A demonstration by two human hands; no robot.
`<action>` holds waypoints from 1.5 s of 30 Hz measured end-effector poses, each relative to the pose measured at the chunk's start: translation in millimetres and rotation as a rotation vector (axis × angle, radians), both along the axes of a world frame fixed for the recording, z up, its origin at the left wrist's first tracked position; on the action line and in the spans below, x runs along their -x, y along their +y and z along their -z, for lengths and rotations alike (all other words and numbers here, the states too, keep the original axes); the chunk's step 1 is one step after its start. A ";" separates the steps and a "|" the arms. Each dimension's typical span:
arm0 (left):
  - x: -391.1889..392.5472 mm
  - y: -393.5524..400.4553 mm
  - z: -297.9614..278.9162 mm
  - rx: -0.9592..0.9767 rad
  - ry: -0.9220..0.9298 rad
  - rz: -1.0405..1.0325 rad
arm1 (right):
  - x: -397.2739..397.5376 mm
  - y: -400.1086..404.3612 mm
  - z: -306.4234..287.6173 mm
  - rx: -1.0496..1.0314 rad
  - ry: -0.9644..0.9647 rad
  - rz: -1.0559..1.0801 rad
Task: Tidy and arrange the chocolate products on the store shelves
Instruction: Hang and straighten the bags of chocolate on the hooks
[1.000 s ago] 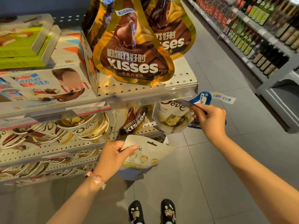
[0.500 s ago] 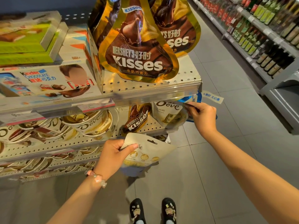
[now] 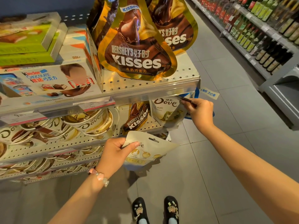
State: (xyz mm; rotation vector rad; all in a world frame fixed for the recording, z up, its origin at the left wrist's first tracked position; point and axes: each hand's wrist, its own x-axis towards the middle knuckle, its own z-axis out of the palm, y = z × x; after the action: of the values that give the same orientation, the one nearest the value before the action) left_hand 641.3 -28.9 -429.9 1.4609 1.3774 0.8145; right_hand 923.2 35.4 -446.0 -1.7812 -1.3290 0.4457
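My left hand grips a white Dove pouch by its top corner, in front of the lower shelf edge. My right hand pinches the top right corner of a second white Dove pouch, which stands on the right end of the middle shelf, tucked under the top shelf's front rail. A small Hershey's Kisses bag leans just left of that pouch. Two large gold Kisses bags stand on the top shelf.
Kinder Chocolate boxes and green boxes fill the top shelf's left. Round Dove tubs crowd the middle and lower shelves. Across the grey tiled aisle, a shelf of bottles runs along the right. My black shoes stand below.
My right hand has pushed the standing Dove pouch a little further in under the top shelf. My left hand still holds its pouch in about the same place.
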 end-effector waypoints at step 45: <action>-28.3 20.9 -24.4 0.093 -0.068 -0.273 | 90.8 -115.5 -49.2 0.315 -0.309 -0.415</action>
State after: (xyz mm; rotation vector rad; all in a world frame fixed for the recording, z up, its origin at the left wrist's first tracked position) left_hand 669.6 -7.9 -405.5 1.1786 1.5624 0.9495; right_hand 832.4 -80.1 -396.7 -1.8789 -1.9506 0.6532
